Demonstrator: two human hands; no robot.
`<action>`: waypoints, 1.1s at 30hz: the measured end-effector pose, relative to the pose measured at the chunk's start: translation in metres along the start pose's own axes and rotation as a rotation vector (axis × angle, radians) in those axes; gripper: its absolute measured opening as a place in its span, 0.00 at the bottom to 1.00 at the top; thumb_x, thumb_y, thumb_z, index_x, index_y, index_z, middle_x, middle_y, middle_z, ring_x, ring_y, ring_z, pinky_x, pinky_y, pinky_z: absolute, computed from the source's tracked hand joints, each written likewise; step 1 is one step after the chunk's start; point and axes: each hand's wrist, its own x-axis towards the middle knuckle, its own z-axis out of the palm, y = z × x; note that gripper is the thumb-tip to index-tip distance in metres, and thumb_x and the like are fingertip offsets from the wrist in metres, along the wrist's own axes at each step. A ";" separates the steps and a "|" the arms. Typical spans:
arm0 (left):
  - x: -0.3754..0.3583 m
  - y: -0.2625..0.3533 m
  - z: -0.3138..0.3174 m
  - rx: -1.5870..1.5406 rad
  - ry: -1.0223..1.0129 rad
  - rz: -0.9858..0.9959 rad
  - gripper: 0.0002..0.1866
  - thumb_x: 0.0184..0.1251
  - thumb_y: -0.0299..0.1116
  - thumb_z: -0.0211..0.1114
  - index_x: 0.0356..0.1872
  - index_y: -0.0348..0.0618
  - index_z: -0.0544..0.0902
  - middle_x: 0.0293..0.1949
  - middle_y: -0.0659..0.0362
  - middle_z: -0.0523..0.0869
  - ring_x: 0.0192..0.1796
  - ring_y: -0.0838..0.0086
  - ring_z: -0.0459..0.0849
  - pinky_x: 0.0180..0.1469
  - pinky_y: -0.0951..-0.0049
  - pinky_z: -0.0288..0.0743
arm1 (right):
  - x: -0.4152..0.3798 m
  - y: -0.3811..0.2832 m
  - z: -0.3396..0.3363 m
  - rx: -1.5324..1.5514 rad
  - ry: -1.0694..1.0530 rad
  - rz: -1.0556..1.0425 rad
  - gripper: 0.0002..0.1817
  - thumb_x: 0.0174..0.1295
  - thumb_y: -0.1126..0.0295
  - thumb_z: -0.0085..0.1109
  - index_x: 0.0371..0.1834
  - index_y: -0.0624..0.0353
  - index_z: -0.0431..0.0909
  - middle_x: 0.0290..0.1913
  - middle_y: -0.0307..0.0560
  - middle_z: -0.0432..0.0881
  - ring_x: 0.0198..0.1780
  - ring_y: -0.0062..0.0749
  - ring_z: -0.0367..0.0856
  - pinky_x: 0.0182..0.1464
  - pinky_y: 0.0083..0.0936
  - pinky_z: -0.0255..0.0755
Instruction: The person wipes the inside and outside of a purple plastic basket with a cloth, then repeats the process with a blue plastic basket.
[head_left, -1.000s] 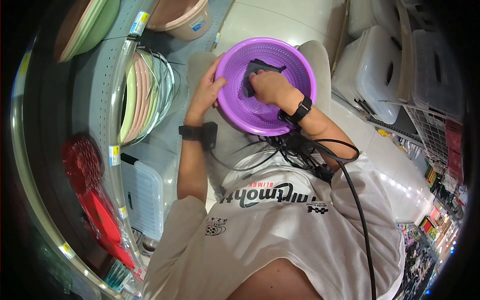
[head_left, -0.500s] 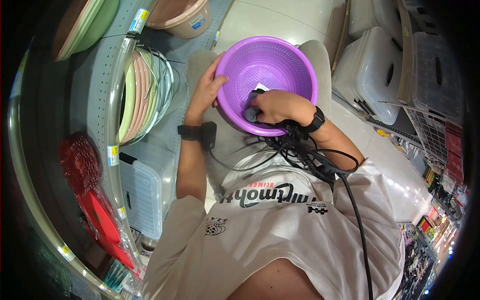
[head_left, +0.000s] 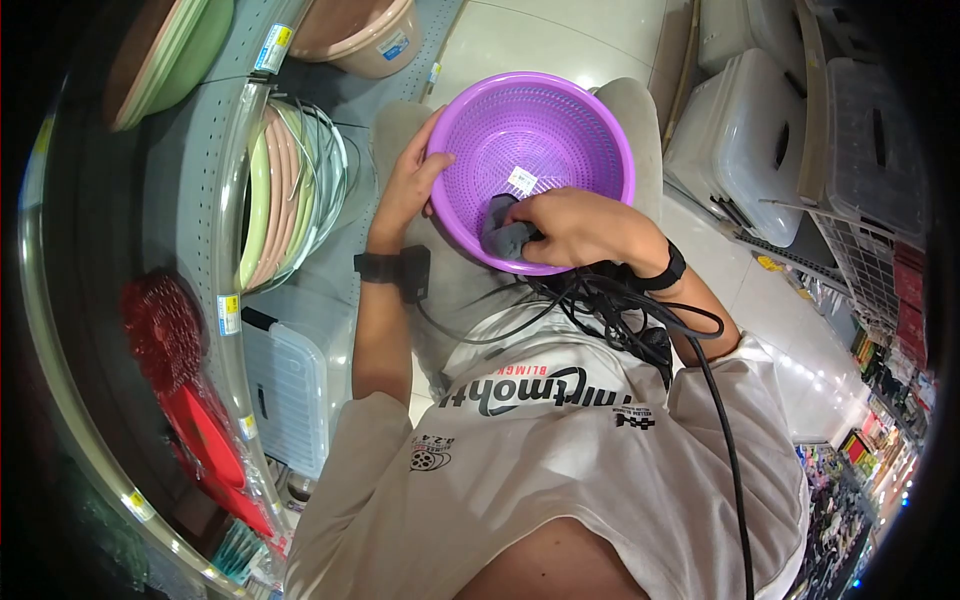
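Observation:
A purple plastic colander basket (head_left: 460,120) with a perforated wall rests on my lap between my knees, its open top facing me. My left hand (head_left: 408,183) grips the left rim, thumb over the inside and fingers behind the outer wall. Inside the near part of the basket, my right hand (head_left: 590,228) is closed on a bunched dark grey cloth (head_left: 507,238), which lies against the inner wall. A white label (head_left: 521,180) shows on the basket's bottom.
Shelves on the left hold basins (head_left: 370,45), stacked rings of hoop-like rims (head_left: 285,190), a clear lidded box (head_left: 290,390) and a red wrapped brush (head_left: 165,330). Clear storage boxes (head_left: 740,150) stand at right. Black cables (head_left: 620,310) lie across my waist.
My right hand has shifted slightly toward me and right with the grey cloth, uncovering the white label. My left hand and the basket stay in place.

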 end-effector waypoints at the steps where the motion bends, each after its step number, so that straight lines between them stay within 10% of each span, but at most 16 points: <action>1: 0.000 0.000 0.000 0.006 0.006 0.001 0.35 0.74 0.30 0.61 0.83 0.47 0.68 0.41 0.61 0.87 0.18 0.86 0.73 0.16 0.81 0.62 | -0.001 -0.002 0.000 0.013 0.016 -0.002 0.22 0.59 0.64 0.65 0.54 0.65 0.85 0.41 0.67 0.87 0.44 0.61 0.87 0.48 0.48 0.79; 15: -0.003 -0.005 0.003 0.094 0.066 0.033 0.27 0.90 0.48 0.50 0.82 0.52 0.71 0.40 0.64 0.86 0.21 0.89 0.72 0.18 0.83 0.62 | -0.004 -0.015 0.007 0.406 -0.088 -0.088 0.22 0.60 0.69 0.63 0.57 0.65 0.85 0.35 0.48 0.86 0.36 0.29 0.83 0.42 0.30 0.77; 20: 0.007 -0.016 0.006 0.207 0.156 0.292 0.29 0.90 0.53 0.46 0.81 0.53 0.72 0.40 0.64 0.88 0.21 0.88 0.71 0.19 0.83 0.62 | -0.006 -0.005 0.003 0.555 0.205 -0.012 0.21 0.63 0.67 0.63 0.56 0.69 0.85 0.34 0.53 0.87 0.36 0.34 0.85 0.42 0.33 0.79; 25: -0.002 -0.004 0.006 0.132 0.116 0.051 0.30 0.89 0.56 0.46 0.81 0.54 0.73 0.42 0.63 0.89 0.22 0.88 0.73 0.17 0.82 0.61 | 0.004 0.015 0.002 0.566 0.463 0.027 0.18 0.67 0.75 0.64 0.59 0.67 0.83 0.40 0.42 0.87 0.42 0.21 0.82 0.47 0.25 0.78; 29: -0.002 -0.004 0.008 0.109 0.111 0.046 0.30 0.89 0.57 0.46 0.81 0.54 0.73 0.41 0.64 0.88 0.22 0.88 0.73 0.16 0.82 0.61 | 0.021 0.019 0.007 0.443 0.663 -0.020 0.20 0.67 0.74 0.64 0.62 0.67 0.82 0.45 0.49 0.88 0.44 0.30 0.86 0.51 0.29 0.80; 31: -0.002 -0.002 0.008 0.103 0.113 0.039 0.29 0.89 0.55 0.46 0.81 0.54 0.73 0.40 0.64 0.88 0.21 0.88 0.73 0.16 0.82 0.61 | 0.033 0.025 0.011 0.117 0.635 -0.051 0.23 0.64 0.72 0.62 0.63 0.65 0.83 0.53 0.63 0.88 0.52 0.57 0.88 0.57 0.43 0.81; 33: -0.003 -0.001 0.007 0.119 0.111 0.025 0.29 0.90 0.54 0.46 0.81 0.54 0.73 0.39 0.65 0.88 0.20 0.88 0.72 0.16 0.82 0.61 | 0.042 0.033 0.026 0.081 0.520 -0.079 0.23 0.64 0.73 0.62 0.64 0.64 0.83 0.55 0.65 0.87 0.55 0.59 0.87 0.60 0.45 0.80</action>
